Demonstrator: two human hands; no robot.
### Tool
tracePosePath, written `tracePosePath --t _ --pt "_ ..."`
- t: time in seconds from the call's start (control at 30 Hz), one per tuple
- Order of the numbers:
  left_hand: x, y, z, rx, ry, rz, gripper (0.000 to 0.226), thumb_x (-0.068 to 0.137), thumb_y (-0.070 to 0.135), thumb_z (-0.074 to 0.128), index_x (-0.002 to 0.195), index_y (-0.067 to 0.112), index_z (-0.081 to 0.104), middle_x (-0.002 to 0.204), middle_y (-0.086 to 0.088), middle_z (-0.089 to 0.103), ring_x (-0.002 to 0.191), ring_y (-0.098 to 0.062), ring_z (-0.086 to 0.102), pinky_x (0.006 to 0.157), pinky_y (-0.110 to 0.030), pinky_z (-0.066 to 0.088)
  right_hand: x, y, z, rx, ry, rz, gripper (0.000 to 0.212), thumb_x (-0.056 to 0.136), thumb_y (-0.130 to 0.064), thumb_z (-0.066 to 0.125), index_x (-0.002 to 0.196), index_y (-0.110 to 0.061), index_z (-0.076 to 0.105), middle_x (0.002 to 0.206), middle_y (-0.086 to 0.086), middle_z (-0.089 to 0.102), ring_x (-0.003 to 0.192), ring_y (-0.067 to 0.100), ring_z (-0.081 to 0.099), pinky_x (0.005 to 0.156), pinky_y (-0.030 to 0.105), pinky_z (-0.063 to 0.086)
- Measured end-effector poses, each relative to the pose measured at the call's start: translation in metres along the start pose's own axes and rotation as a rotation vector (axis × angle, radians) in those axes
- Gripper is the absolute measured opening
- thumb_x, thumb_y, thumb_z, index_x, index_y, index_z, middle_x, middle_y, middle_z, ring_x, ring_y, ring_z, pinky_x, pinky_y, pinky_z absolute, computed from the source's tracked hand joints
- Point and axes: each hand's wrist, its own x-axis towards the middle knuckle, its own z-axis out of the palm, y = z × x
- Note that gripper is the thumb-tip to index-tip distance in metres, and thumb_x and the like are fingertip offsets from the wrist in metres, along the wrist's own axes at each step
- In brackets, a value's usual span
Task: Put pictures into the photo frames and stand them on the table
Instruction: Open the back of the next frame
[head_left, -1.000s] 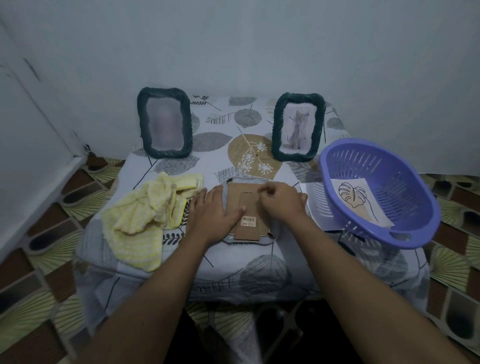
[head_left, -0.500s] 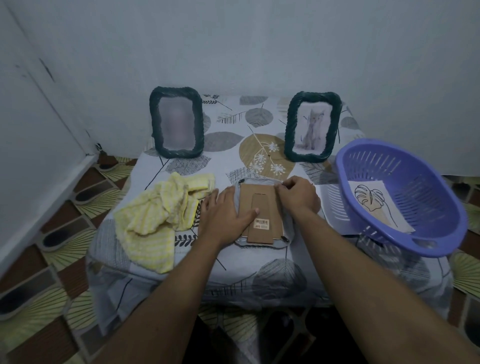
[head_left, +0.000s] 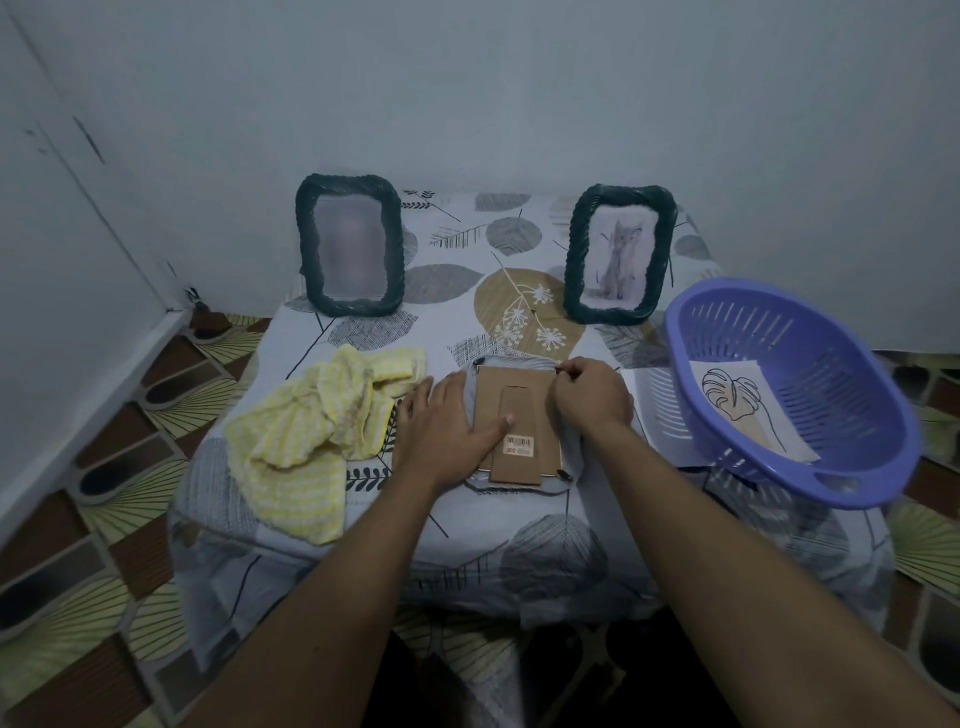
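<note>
Left hand (head_left: 447, 422) flat on face-down brown cardboard-backed photo frame (head_left: 525, 410) near table (head_left: 457, 291) front edge; right hand (head_left: 592, 399) pinches its far-right corner.

**A:** Pretty dim in there, huh? Just a plain pale wall (head_left: 519, 78) behind?

**B:** Yep. Low table (head_left: 545, 525) with a leaf-print cover, and the floor (head_left: 119, 467) has brown-and-green fan-pattern tiles.

Right hand (head_left: 592, 397) shifted right, fingers (head_left: 567, 375) now pinching clip (head_left: 559, 370) on photo frame (head_left: 524, 405)
</note>
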Motion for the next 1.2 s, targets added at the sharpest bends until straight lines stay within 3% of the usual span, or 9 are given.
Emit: tracePosePath --t 0.1,0.2,0.37,0.57,0.7,0.8,0.97,1.03,1.2 --pt "-0.001 0.0 0.0 -0.005 0.007 -0.007 0.09 0.086 0.076 0.044 0.154 0.02 0.025 0.159 0.001 0.029 0.149 -0.023 0.016 0.117 -0.045 0.012 -0.012 0.003 -0.006 -0.106 -0.114 -0.13 0.042 0.094 -0.031 0.048 0.134 -0.019 0.056 0.135 0.011 0.059 0.127 0.034 0.048 0.106 0.044 0.037" --pt "-0.001 0.0 0.0 0.0 0.006 -0.01 0.091 0.085 0.076 0.044 0.154 0.02 0.025 0.159 0.001 0.029 0.149 -0.023 0.016 0.117 -0.045 0.012 -0.031 0.012 -0.008 -0.165 -0.223 -0.25 0.061 0.098 -0.038 0.044 0.154 -0.02 0.028 0.161 0.006 0.028 0.146 0.029 0.024 0.115 0.047 0.02" --pt "-0.002 0.001 -0.001 -0.008 0.001 -0.002 0.091 0.086 0.076 0.043 0.154 0.019 0.025 0.16 0.001 0.029 0.149 -0.023 0.016 0.118 -0.044 0.012 -0.056 0.031 -0.003 -0.273 -0.254 -0.413 0.055 0.105 -0.048 0.028 0.157 -0.036 0.017 0.168 0.004 0.002 0.154 0.025 0.002 0.121 0.048 0.005" --pt "-0.004 0.002 -0.004 -0.042 0.027 0.017 0.089 0.087 0.072 0.05 0.154 0.019 0.029 0.158 -0.001 0.034 0.148 -0.025 0.021 0.118 -0.042 0.015 -0.064 0.038 0.006 -0.326 -0.25 -0.409 0.053 0.105 -0.049 0.021 0.157 -0.041 0.011 0.168 0.002 0.004 0.154 0.022 0.003 0.122 0.047 -0.002" --pt "-0.007 -0.003 -0.008 -0.279 0.064 0.02 0.082 0.079 0.062 0.066 0.146 0.022 0.045 0.15 -0.001 0.045 0.143 -0.025 0.029 0.115 -0.045 0.025 -0.065 0.038 0.006 -0.323 -0.24 -0.407 0.053 0.105 -0.051 0.02 0.157 -0.042 0.014 0.168 0.0 0.008 0.154 0.022 0.004 0.122 0.045 -0.002" --pt "-0.011 -0.01 -0.014 -0.497 0.159 0.047 0.057 0.075 0.043 0.073 0.127 0.021 0.064 0.126 0.007 0.058 0.128 -0.022 0.042 0.108 -0.043 0.037 -0.066 0.038 0.006 -0.327 -0.246 -0.398 0.053 0.105 -0.051 0.02 0.157 -0.042 0.014 0.168 0.0 0.008 0.154 0.022 0.004 0.123 0.045 -0.002" --pt "-0.028 -0.017 -0.019 -0.413 0.132 0.17 0.015 0.084 0.021 0.073 0.099 0.025 0.076 0.105 0.009 0.063 0.111 -0.013 0.05 0.093 -0.03 0.041 -0.065 0.037 0.006 -0.332 -0.241 -0.402 0.053 0.105 -0.051 0.021 0.156 -0.042 0.015 0.167 0.0 0.01 0.154 0.022 0.006 0.122 0.046 -0.001" --pt "-0.034 -0.023 -0.022 -0.347 0.064 0.26 0.012 0.083 0.029 0.073 0.093 0.025 0.078 0.101 0.007 0.066 0.104 -0.012 0.054 0.089 -0.025 0.042 -0.065 0.037 0.006 -0.333 -0.245 -0.399 0.053 0.105 -0.051 0.021 0.157 -0.042 0.014 0.167 0.0 0.01 0.154 0.023 0.005 0.122 0.045 -0.002" --pt "-0.044 -0.036 -0.027 -0.21 -0.087 0.42 0.048 0.077 0.062 0.062 0.103 0.023 0.074 0.105 0.007 0.064 0.104 -0.008 0.053 0.089 -0.022 0.039 -0.065 0.037 0.007 -0.328 -0.239 -0.399 0.053 0.105 -0.051 0.021 0.156 -0.042 0.016 0.167 0.0 0.012 0.154 0.022 0.006 0.123 0.046 0.0"
